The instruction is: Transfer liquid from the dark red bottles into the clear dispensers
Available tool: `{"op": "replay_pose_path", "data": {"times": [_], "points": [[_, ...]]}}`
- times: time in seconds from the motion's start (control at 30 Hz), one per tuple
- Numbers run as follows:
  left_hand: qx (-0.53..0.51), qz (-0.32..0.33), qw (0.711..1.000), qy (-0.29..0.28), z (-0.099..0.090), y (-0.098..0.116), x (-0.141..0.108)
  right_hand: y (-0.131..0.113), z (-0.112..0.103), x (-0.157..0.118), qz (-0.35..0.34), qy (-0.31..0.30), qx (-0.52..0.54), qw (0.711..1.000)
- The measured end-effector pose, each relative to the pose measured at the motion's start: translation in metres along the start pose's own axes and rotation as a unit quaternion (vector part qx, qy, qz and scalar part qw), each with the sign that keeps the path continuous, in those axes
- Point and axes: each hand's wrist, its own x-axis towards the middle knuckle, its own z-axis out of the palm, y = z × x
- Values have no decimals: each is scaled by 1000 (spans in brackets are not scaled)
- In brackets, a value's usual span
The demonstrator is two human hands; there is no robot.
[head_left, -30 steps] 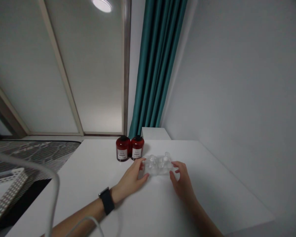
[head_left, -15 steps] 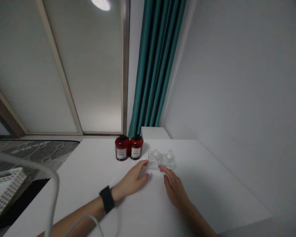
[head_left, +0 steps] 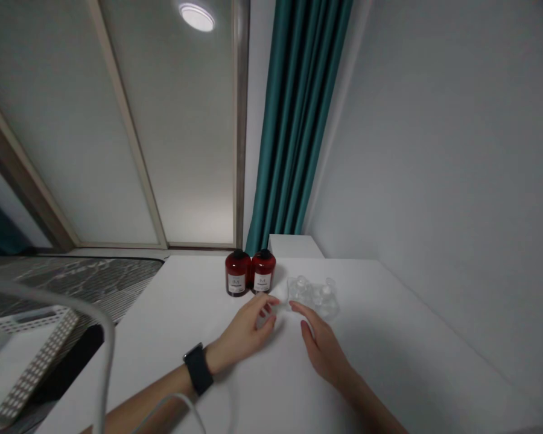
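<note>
now the left hand and right hand are hovering apart, both open and unclamped, just beside a clear moulded plastic blister tray lying on a white tabletop.

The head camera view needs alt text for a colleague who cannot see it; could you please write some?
A person's bare left hand, wearing a black wristwatch, and right hand lie open at the near edge of a clear moulded plastic tray on a white table. Two dark red bottles with white labels stand beside the tray, before a teal curtain.
</note>
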Motion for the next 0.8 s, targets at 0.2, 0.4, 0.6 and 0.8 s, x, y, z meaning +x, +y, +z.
{"op": "replay_pose_path", "data": {"times": [0.2, 0.4, 0.6, 0.8], "points": [[37, 7, 985, 168, -50, 0, -6, -35, 30, 40, -36, 11, 120, 992], [7, -89, 960, 264, -80, -48, -1, -45, 57, 88, 83, 131, 279, 948], [-32, -87, 985, 142, -76, -79, -8, -37, 77, 100, 139, 125, 321, 928], [-85, 5, 993, 80, -70, -78, -8, -32, 82, 99, 118, 107, 321, 934]]}}
